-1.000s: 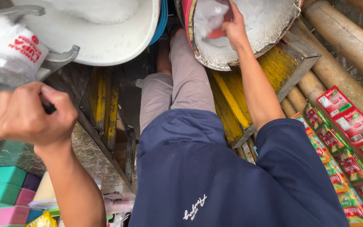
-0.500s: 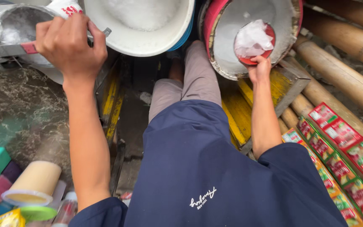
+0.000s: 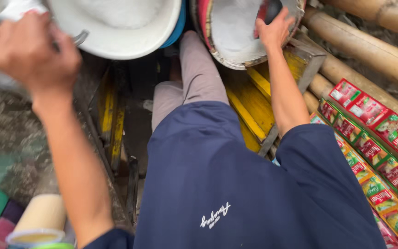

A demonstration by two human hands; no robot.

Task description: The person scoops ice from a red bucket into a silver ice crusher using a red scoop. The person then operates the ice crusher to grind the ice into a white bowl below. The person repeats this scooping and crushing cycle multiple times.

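Up at the top right, the right hand (image 3: 273,28) is curled around a red scoop (image 3: 266,11) inside the tilted round tub (image 3: 236,50) of white powder, while the left hand (image 3: 26,50) at upper left is a closed fist on a metal handle (image 3: 77,38), blurred, beside the white basin (image 3: 116,27). Along the right edge lie rows of red-and-green rectangular sachets (image 3: 374,152) in strips over bamboo poles (image 3: 360,46), and a tan lidded cup (image 3: 40,221) lies tipped at lower left

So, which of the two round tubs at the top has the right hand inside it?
The red-rimmed tub, beside the bamboo poles: the right hand reaches into it with a red scoop. The white tub has no hand inside.
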